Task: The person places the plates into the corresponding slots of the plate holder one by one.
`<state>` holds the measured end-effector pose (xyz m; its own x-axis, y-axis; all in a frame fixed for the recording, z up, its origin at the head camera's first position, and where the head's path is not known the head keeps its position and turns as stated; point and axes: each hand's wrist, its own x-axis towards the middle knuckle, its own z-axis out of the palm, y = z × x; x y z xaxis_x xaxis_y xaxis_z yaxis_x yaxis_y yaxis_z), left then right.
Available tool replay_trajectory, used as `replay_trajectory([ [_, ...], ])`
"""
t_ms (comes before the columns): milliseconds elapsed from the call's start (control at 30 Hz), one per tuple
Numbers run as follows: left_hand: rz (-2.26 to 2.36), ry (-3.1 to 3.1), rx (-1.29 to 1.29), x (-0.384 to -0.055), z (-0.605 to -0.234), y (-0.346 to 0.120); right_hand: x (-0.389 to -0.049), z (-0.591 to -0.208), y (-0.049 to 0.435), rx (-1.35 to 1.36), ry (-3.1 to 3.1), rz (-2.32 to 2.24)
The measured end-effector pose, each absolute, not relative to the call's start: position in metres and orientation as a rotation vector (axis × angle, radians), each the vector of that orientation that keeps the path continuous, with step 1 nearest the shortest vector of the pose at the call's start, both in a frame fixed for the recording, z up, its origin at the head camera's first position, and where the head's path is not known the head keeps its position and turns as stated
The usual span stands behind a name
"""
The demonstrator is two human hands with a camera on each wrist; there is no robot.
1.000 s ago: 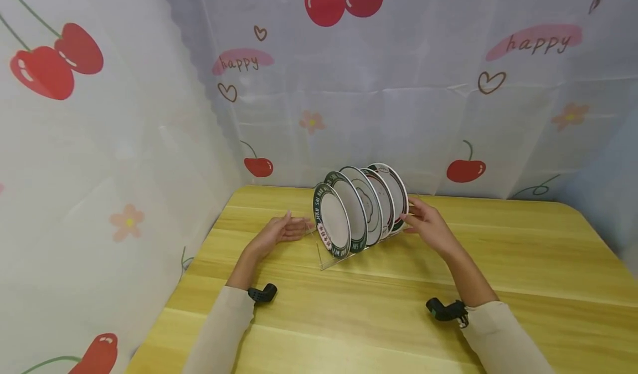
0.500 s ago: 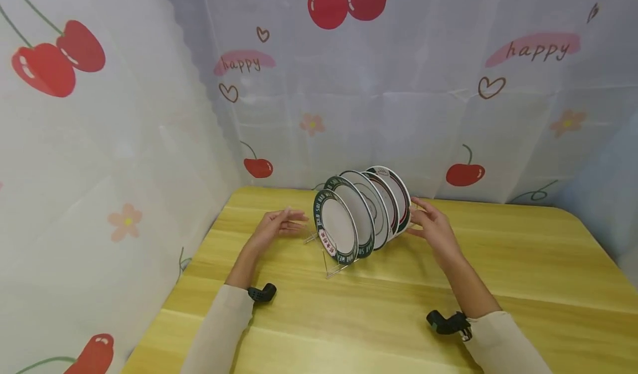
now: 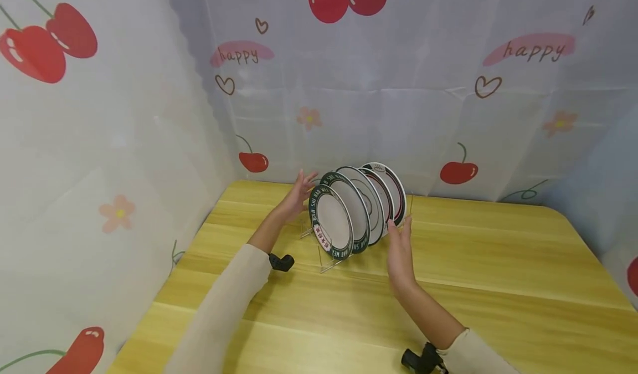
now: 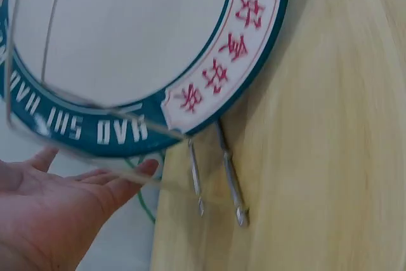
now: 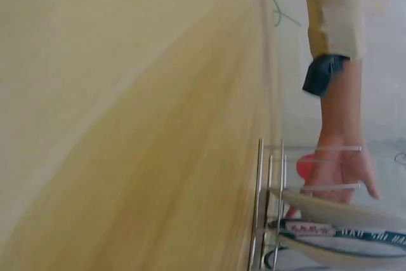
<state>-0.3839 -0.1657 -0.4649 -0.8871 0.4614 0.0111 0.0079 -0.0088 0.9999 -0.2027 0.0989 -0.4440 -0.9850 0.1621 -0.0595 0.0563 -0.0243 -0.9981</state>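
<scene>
Several round plates stand on edge in a thin wire rack (image 5: 259, 201). Nearest is a white plate (image 3: 333, 221) with a dark green lettered rim; it shows large in the left wrist view. At the rack's far left side, my left hand (image 3: 295, 195) has its fingers extended and spread, fingertips close behind the front plates. My right hand (image 3: 401, 255) is upright at the front right, fingers straight, fingertips near the edges of the rear plates. The right wrist view shows the left hand (image 5: 342, 166) beyond the rack wires, while the right hand itself is out of that view.
The rack stands on a wood-grain table (image 3: 473, 252), near its back edge. Cherry-printed sheets (image 3: 349, 124) hang behind and at the left of the table. A black wrist camera (image 3: 281, 262) sits on my left wrist and another (image 3: 423, 358) on the right.
My left hand has moved away from me to the plates' back left. My right hand has come from the rack's right end to its front, turning upright. The plates remain in the rack.
</scene>
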Motion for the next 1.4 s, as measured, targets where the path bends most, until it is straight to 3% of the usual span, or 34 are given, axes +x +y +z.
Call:
replay_trajectory([
  [367,2.03,1.663,0.452,-0.376,-0.466,-0.154,-0.206,-0.446,0.077,-0.223,-2.146,2.129],
  [1033,1.99,1.777,0.613,-0.318,-0.472,-0.145,-0.22,-0.452,0.116,-0.1,-2.204,2.149],
  [1400,2.17,1.735,0.547,-0.288,-0.475,-0.122,-0.232,-0.452,0.138,-0.015,-2.139,2.257],
])
